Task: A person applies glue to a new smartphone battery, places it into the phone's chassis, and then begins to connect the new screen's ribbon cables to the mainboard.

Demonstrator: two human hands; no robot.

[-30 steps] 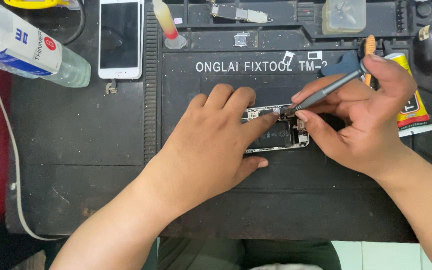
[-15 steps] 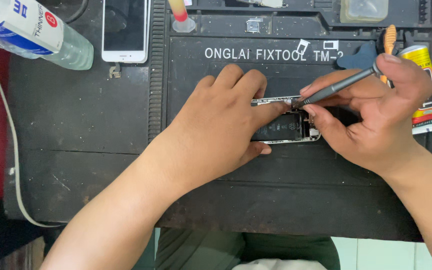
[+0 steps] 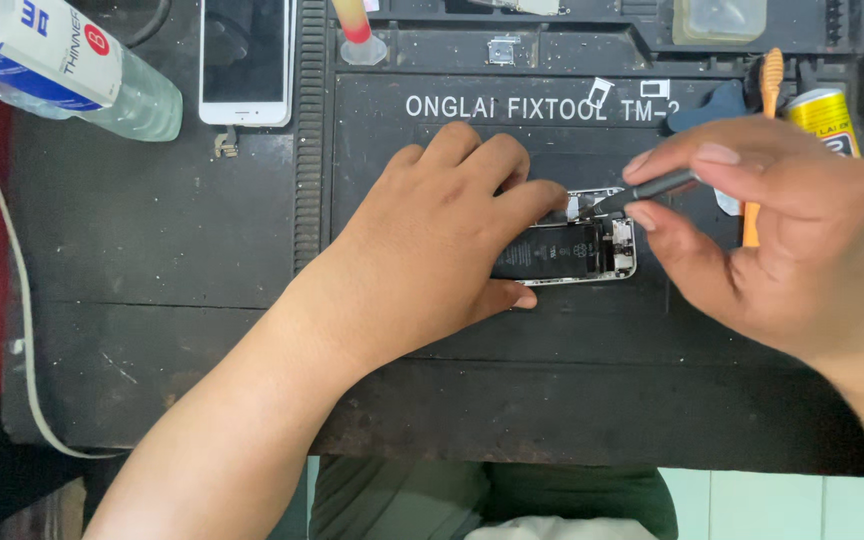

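Nearest the camera, the left hand [image 3: 442, 250] lies flat over an opened smartphone [image 3: 577, 250], fingers spread and pressing it down onto the black repair mat [image 3: 552, 400] that covers the counter [image 3: 152, 350]. The phone sits near the middle of the mat, its dark battery and small metal parts exposed at the uncovered right end. The right hand [image 3: 782, 240] pinches a slim dark tool [image 3: 642, 190], probably tweezers, between thumb and forefinger, with the tip touching the phone's upper right corner. Just behind that hand lie an orange-handled brush [image 3: 764, 110] and a yellow can [image 3: 824, 118]. Farther back, at the mat's left edge, a white phone [image 3: 247, 60] lies screen up, and a clear plastic bottle [image 3: 62, 65] lies on its side beside it.
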